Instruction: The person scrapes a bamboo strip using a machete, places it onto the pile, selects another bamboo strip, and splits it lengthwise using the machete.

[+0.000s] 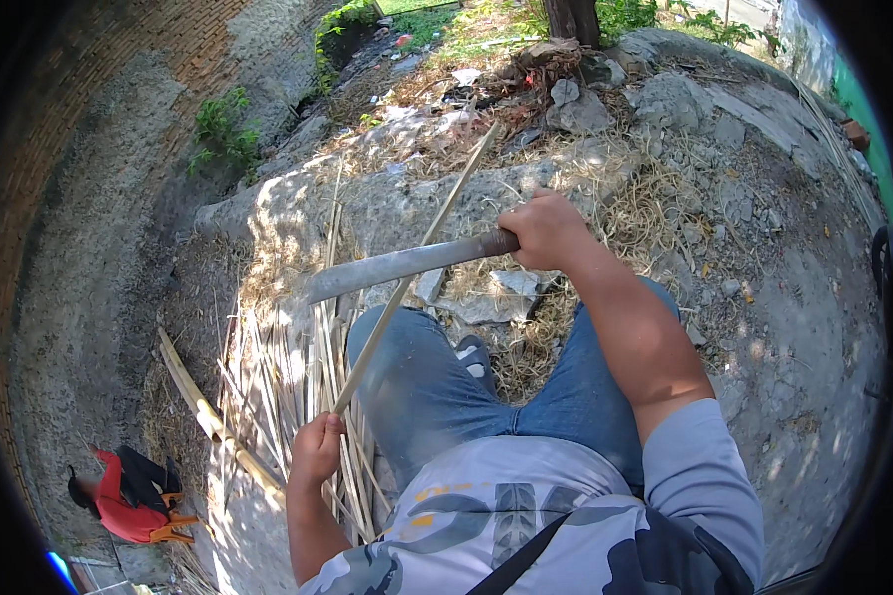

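Note:
My left hand (pixel 318 448) is closed around the lower end of a long, pale bamboo strip (pixel 375 337), which slants up and away to the right. In my right hand (pixel 546 232) is the handle of a machete (pixel 407 268), its broad grey blade reaching left across the strip. Blade and strip cross about midway along the strip; whether the edge bites into it I cannot tell. Beside my left leg lies a pile of split bamboo strips (pixel 286 382) on the ground.
A thicker bamboo piece (pixel 208 418) lies left of the pile. Curly shavings (pixel 655 203) and broken concrete (pixel 501 297) cover the ground ahead. A tree trunk (pixel 573 22) stands at the far side, a brick wall (pixel 79 89) at left. A person in red (pixel 132 496) sits at lower left.

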`<control>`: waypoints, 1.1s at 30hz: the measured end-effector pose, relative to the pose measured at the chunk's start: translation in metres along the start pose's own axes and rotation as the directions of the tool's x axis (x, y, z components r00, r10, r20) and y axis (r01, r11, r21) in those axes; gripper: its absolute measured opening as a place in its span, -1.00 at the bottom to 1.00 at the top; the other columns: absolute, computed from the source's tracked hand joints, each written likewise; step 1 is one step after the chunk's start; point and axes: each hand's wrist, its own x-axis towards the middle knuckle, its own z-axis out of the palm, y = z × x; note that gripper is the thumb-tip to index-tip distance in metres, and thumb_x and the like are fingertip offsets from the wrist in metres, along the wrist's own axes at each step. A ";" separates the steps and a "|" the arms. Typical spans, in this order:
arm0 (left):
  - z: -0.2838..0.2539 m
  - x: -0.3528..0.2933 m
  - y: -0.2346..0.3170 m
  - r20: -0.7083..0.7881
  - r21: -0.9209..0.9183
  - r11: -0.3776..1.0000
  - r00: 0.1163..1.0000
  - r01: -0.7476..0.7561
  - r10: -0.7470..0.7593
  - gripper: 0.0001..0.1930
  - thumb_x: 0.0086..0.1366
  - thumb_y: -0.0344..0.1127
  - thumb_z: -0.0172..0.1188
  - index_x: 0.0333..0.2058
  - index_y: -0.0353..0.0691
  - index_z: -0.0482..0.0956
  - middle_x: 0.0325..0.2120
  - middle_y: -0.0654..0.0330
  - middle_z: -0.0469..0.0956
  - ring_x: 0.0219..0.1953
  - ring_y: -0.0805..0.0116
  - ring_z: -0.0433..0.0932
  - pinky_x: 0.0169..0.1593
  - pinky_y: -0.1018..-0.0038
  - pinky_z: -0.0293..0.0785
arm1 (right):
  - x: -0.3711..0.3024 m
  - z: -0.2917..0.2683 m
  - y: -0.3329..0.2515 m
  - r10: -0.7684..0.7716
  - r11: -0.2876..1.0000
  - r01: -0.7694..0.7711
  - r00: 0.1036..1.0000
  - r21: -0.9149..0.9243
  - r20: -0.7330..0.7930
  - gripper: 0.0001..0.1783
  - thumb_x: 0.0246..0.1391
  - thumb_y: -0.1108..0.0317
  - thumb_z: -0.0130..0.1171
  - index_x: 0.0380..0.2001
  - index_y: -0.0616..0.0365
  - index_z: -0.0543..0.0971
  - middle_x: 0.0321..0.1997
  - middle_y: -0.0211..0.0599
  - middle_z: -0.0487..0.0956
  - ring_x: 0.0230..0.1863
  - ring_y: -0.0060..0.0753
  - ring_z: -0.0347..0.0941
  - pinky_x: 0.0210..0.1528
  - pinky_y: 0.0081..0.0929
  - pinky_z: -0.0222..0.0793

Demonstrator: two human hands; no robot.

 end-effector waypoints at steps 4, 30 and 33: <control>-0.018 -0.011 -0.001 0.010 0.065 0.998 1.000 0.023 -0.023 -0.43 0.55 0.11 -0.04 -0.33 -0.35 0.60 -0.58 0.02 0.55 -0.47 0.18 0.54 -0.30 0.26 0.45 | -0.006 -0.005 0.019 0.145 0.988 -0.149 0.986 -0.037 -0.081 -0.82 -0.18 0.23 0.32 -0.40 -0.10 0.64 -0.42 -0.34 0.69 -0.27 -0.11 0.62 -0.06 -0.13 0.49; -0.010 -0.016 -0.001 0.031 0.015 0.998 0.998 -0.060 0.060 -0.43 0.59 0.03 -0.07 -0.40 -0.38 0.58 -0.60 0.14 0.52 -0.49 0.34 0.50 -0.33 0.35 0.44 | -0.006 -0.008 0.023 0.204 0.979 -0.205 0.979 -0.016 -0.014 -0.78 -0.14 0.22 0.32 -0.32 -0.15 0.69 -0.36 -0.29 0.70 -0.24 -0.07 0.64 -0.05 -0.09 0.52; -0.014 -0.017 -0.006 0.048 0.021 0.999 0.998 -0.046 0.044 -0.42 0.58 0.06 -0.07 -0.40 -0.37 0.60 -0.60 0.13 0.51 -0.50 0.36 0.48 -0.34 0.37 0.43 | -0.005 -0.017 0.039 0.492 0.868 -0.494 0.869 0.039 0.049 -0.75 -0.06 0.20 0.30 -0.24 -0.11 0.70 -0.25 -0.25 0.71 -0.12 -0.05 0.65 -0.03 -0.09 0.55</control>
